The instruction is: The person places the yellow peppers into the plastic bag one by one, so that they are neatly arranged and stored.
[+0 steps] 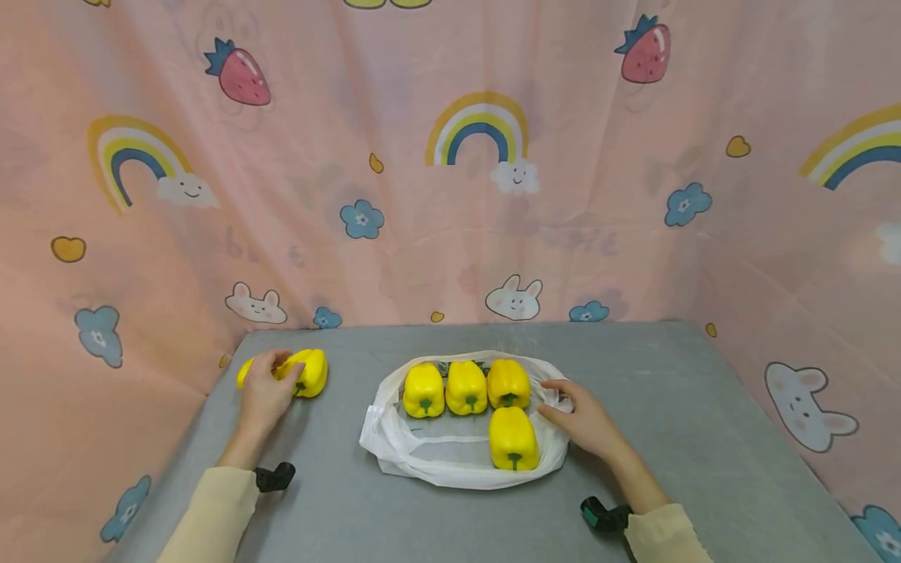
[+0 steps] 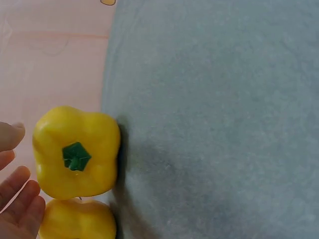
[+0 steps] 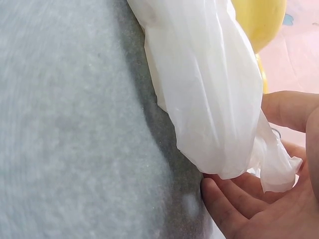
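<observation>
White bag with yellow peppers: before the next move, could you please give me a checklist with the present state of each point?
1. White bag open: ok, its mouth is spread wide.
2. Four yellow peppers within its rim: ok.
3. Free space inside: ok, the front left part holds no pepper.
4. Left hand pinching the near pepper: not ok, its thumb stands apart.
5. Near pepper and another pepper bagged: not ok, both lie outside.
6. Right hand gripping the bag firmly: cannot tell, it is at the rim.
</observation>
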`<state>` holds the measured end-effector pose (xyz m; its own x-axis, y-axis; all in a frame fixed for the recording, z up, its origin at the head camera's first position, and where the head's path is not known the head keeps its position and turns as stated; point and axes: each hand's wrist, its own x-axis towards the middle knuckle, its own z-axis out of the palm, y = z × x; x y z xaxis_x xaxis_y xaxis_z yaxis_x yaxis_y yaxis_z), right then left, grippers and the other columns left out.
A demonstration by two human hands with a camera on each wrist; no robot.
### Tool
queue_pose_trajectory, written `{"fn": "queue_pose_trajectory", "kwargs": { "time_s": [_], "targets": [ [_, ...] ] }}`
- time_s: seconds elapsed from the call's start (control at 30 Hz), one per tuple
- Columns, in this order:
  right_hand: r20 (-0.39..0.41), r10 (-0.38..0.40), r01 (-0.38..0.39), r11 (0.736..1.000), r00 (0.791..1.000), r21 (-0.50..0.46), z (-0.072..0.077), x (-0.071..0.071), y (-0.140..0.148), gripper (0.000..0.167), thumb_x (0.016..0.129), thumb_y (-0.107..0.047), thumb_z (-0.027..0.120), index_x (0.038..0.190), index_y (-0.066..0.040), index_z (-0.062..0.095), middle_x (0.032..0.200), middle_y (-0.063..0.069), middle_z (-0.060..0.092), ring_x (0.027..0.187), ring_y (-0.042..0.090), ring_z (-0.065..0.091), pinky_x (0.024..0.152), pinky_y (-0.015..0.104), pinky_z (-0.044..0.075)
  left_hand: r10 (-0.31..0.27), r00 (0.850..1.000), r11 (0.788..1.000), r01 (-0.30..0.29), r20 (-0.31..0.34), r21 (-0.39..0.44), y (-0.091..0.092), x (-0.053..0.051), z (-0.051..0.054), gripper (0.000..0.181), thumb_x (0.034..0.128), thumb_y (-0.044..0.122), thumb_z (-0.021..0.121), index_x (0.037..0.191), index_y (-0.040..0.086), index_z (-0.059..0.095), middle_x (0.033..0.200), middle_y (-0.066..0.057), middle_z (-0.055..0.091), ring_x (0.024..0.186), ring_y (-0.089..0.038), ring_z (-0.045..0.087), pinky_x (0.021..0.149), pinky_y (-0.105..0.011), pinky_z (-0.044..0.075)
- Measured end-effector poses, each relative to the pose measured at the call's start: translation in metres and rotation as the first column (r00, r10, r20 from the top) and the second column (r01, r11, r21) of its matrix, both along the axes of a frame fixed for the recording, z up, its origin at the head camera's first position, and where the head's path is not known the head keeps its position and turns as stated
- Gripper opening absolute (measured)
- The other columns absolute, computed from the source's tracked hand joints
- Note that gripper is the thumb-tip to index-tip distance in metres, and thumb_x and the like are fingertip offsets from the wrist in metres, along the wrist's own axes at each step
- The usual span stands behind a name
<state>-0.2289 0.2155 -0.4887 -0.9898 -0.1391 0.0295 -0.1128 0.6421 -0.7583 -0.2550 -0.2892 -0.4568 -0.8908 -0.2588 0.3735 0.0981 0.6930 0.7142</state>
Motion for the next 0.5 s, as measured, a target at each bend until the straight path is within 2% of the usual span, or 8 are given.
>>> {"fn": "queue_pose_trajectory", "kwargs": {
  "time_s": [0.3,0.5],
  "targets": [
    [0.009,-0.005,0.005,1.000,1.000,0.004,0.0008,0.0004,-0.0002,0.052,0.098,-0.031,0.068,0.141,-0.005,0.056,0.143,0.026,0.051,0.132,0.044,0.047,0.109,0.067,0.035,0.001,1.000,0.999,0.000,0.023,-0.049,0.0037,-0.0017,-0.0035,0.039,0.0943,0.012,0.074,0.125,-0.009,0.061,0.122,-0.027,0.059,0.114,-0.042,0.053,0.103,-0.056,0.042],
    [0.007,-0.001,0.001,1.000,1.000,-0.002,0.0007,-0.0004,0.0000,0.051,0.099,-0.030,0.068,0.141,-0.004,0.055,0.143,0.026,0.052,0.130,0.043,0.048,0.108,0.066,0.036,-0.024,0.996,0.997,0.029,0.086,-0.066,0.0067,-0.0001,-0.0050,0.047,0.0941,0.016,0.074,0.132,-0.007,0.057,0.131,-0.028,0.052,0.121,-0.043,0.048,0.107,-0.059,0.038]
  ]
}}
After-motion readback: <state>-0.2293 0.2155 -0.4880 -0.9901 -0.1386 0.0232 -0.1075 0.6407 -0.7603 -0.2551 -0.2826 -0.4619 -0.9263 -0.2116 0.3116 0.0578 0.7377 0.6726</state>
